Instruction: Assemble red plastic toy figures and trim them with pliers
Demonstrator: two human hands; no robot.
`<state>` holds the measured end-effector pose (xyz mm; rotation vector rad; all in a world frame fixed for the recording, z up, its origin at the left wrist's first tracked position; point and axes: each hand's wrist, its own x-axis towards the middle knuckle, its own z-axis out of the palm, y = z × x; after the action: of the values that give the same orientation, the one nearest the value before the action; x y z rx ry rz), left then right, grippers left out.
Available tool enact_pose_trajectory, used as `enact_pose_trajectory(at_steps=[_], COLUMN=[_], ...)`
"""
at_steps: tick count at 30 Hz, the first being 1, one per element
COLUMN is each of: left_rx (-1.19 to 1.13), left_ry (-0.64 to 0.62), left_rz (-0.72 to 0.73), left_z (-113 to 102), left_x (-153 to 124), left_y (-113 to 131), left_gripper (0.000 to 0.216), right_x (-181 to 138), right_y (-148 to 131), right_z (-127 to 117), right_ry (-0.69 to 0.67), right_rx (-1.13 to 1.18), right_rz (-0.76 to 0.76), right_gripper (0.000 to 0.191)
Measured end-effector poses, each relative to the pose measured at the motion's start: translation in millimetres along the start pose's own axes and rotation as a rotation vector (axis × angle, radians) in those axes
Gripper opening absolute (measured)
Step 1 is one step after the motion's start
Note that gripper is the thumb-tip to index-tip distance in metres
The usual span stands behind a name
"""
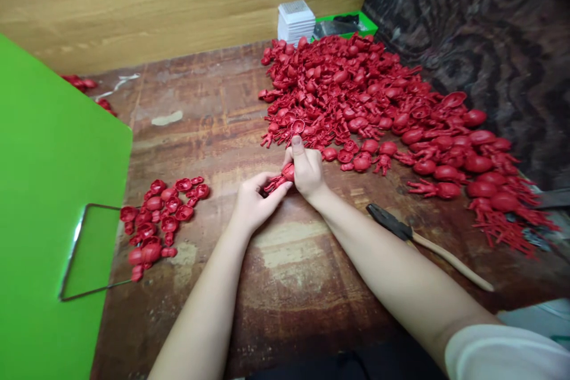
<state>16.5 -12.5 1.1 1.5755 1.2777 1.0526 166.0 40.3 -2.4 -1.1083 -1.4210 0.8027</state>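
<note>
Over the middle of the wooden table, both hands meet on one small red plastic figure with a rounded head. My left hand pinches its thin lower end between thumb and fingers. My right hand is closed on the rounded end, thumb pointing up and away from me; part of the figure is hidden behind it. Just beyond the hands spreads a big heap of red plastic pieces, rounded shells and limb-like parts. To the left lies a smaller group of similar red pieces, some with hollow sides up.
Pliers with pale handles lie right of my right forearm. A green panel with a wire handle stands at the left edge. Behind the heap are a stack of white cards and a green tray. A dark board rises at right.
</note>
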Motion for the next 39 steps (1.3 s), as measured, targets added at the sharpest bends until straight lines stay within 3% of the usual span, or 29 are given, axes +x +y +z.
enact_pose_trajectory(at_steps=[6, 11, 20, 28, 35, 39], left_rx=[0.008, 0.035, 0.122, 0.101, -0.037, -0.109], left_ry=[0.033, 0.104, 0.141, 0.141, 0.133, 0.06], left_rz=[0.01, 0.064, 0.206, 0.169, 0.077, 0.045], left_z=[-0.6, -5.5, -0.2, 3.1, -1.5, -6.6], left_x=[3.3, 6.6, 2.4, 1.4, 5.7, 6.3], left_y=[-1.3, -0.2, 3.1, 1.9, 0.1, 2.0], left_gripper=[0.03, 0.034, 0.015, 0.017, 0.027, 0.028], right_x=[3.9, 1.0, -1.8, 3.9, 2.9, 2.7], right_y=[4.7, 4.3, 1.5, 4.8, 8.3, 7.0], right_z=[3.7, 6.3, 11.7, 16.1, 13.1, 11.2], right_ry=[-0.003, -0.023, 0.047, 0.03, -0.066, -0.03], right_rx=[0.063, 0.11, 0.036, 0.067, 0.1, 0.073], right_rz=[0.099, 0.046, 0.07, 0.16, 0.102, 0.116], right_gripper=[0.085, 0.091, 0.089, 0.088, 0.095, 0.093])
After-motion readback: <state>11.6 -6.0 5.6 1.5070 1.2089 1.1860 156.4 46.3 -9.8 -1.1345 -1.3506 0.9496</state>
